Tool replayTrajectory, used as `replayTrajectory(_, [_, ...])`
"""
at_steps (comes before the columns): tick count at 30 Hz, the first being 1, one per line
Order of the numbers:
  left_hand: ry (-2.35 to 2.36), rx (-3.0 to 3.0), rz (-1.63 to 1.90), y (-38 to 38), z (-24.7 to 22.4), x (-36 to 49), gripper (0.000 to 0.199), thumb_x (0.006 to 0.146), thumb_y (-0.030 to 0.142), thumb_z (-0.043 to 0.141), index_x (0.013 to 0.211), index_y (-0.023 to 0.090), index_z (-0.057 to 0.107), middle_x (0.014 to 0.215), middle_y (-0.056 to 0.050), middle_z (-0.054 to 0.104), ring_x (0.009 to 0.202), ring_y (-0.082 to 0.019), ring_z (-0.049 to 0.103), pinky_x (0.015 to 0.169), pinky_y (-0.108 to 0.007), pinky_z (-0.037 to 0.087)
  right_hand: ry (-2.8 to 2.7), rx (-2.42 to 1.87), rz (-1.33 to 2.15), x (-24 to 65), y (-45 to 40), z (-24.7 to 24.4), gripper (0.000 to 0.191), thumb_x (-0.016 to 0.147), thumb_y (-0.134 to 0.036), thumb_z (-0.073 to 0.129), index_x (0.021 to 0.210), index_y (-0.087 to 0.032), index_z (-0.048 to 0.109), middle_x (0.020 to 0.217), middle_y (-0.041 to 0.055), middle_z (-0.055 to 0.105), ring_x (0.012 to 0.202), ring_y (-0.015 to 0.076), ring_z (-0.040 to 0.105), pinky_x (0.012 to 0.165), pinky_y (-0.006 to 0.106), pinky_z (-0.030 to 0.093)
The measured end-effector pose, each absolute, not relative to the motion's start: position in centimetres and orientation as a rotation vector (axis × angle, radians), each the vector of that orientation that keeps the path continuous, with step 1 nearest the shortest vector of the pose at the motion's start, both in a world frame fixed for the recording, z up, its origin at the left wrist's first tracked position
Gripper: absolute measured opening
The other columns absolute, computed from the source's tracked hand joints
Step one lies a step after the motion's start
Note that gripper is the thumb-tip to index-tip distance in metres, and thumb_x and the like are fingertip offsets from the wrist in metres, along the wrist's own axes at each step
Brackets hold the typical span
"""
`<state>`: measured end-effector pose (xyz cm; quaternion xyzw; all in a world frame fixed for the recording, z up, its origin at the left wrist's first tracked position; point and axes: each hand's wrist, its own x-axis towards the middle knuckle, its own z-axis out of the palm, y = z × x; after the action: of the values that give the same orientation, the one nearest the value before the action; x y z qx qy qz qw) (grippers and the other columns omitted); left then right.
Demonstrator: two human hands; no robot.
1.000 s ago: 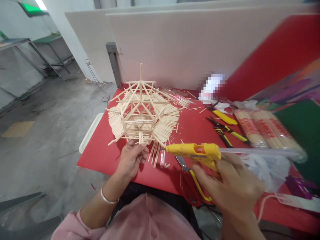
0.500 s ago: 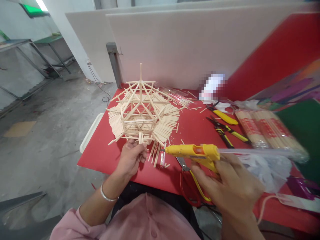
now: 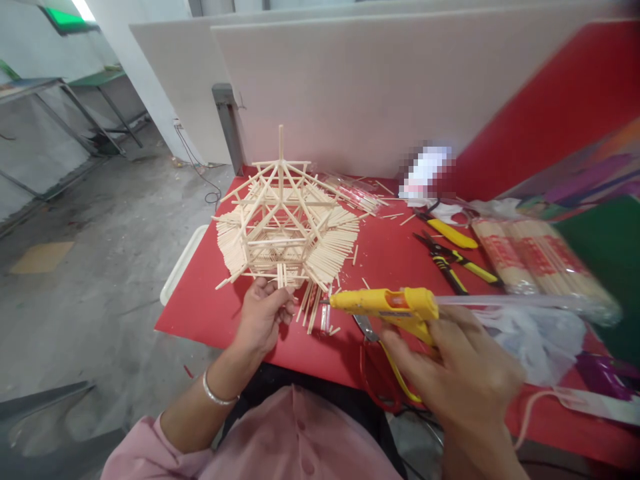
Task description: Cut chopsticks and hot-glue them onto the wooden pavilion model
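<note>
A pagoda-like frame of pale wooden sticks (image 3: pixel 281 207) stands on the red table, with a pointed top and fanned rows of sticks around it. My left hand (image 3: pixel 265 312) is at its near edge, thumb and fingers closed on short wooden sticks (image 3: pixel 283 275) that lie against the frame. My right hand (image 3: pixel 465 367) is wrapped round the handle of a yellow glue gun (image 3: pixel 385 305). A clear glue stick (image 3: pixel 505 302) juts from the gun's back. The nozzle points left, a little to the right of my left hand and apart from the frame.
Wire cutters with black and yellow handles (image 3: pixel 453 261) lie right of the frame. Packs of sticks (image 3: pixel 540 257) and a crumpled plastic bag (image 3: pixel 535 340) are farther right. Pliers with red and yellow handles (image 3: pixel 370 330) lie below the gun. White boards (image 3: pixel 375 93) stand behind the red table (image 3: pixel 210 313).
Both hands, the glue gun and the stick frame keep almost the same places. Only a very slight shift of the view shows.
</note>
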<state>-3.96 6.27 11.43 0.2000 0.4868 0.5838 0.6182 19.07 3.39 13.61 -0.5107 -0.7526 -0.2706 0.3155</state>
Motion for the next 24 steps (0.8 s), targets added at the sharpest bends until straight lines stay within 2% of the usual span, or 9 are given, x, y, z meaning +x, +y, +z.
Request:
replayTrajectory(5, [1.121, 0.434, 1.31, 6.3, 11.7, -3.8, 0.043, 0.055, 0.028, 0.084, 0.075, 0.018, 0.047, 0.052, 0.006, 0.06, 0.038, -0.006, 0.05, 0.035, -0.015, 0.036, -1.986, -1.341, -0.705, 19.1, 3.2, 13.5, 0.023, 0.078, -0.036, 0.073, 0.085, -0.018, 0.061, 0.081, 0.0068, 0.07, 0.063, 0.0162, 0.061, 0.053, 0.027, 0.042])
replayTrajectory(11, [1.102, 0.427, 1.307, 6.3, 11.5, -3.9, 0.045, 0.055, 0.028, 0.084, 0.073, 0.019, 0.044, 0.049, 0.006, 0.059, 0.037, -0.006, 0.049, 0.036, -0.014, 0.037, -1.953, -1.318, -0.808, 17.2, 4.3, 15.3, 0.021, 0.077, -0.031, 0.075, 0.089, -0.021, 0.061, 0.067, 0.0001, 0.062, 0.055, 0.013, 0.051, 0.05, 0.027, 0.033])
replayTrajectory(15, [1.102, 0.425, 1.289, 6.4, 11.6, -3.9, 0.044, 0.054, 0.03, 0.085, 0.075, 0.018, 0.047, 0.048, 0.006, 0.058, 0.038, -0.007, 0.05, 0.035, -0.014, 0.036, -2.092, -1.272, -0.887, 15.0, 5.9, 17.0, 0.017, 0.083, -0.031, 0.067, 0.097, -0.021, 0.064, 0.075, 0.002, 0.065, 0.061, 0.0147, 0.051, 0.056, 0.029, 0.032])
replayTrajectory(19, [1.078, 0.424, 1.287, 6.4, 11.5, -4.0, 0.044, 0.055, 0.031, 0.085, 0.077, 0.017, 0.05, 0.049, 0.006, 0.057, 0.037, -0.006, 0.049, 0.035, -0.015, 0.036, -2.193, -1.208, -0.874, 13.5, 7.0, 17.6, 0.023, 0.087, -0.029, 0.063, 0.107, -0.018, 0.065, 0.083, 0.0033, 0.068, 0.068, 0.0146, 0.053, 0.061, 0.03, 0.031])
replayTrajectory(24, [1.042, 0.39, 1.287, 6.5, 11.3, -4.1, 0.043, 0.055, 0.031, 0.085, 0.076, 0.017, 0.05, 0.05, 0.006, 0.057, 0.038, -0.006, 0.05, 0.035, -0.014, 0.036, -2.217, -1.191, -0.885, 12.5, 7.4, 17.4, 0.025, 0.088, -0.03, 0.063, 0.109, -0.016, 0.066, 0.081, 0.0031, 0.067, 0.066, 0.0138, 0.05, 0.06, 0.029, 0.03])
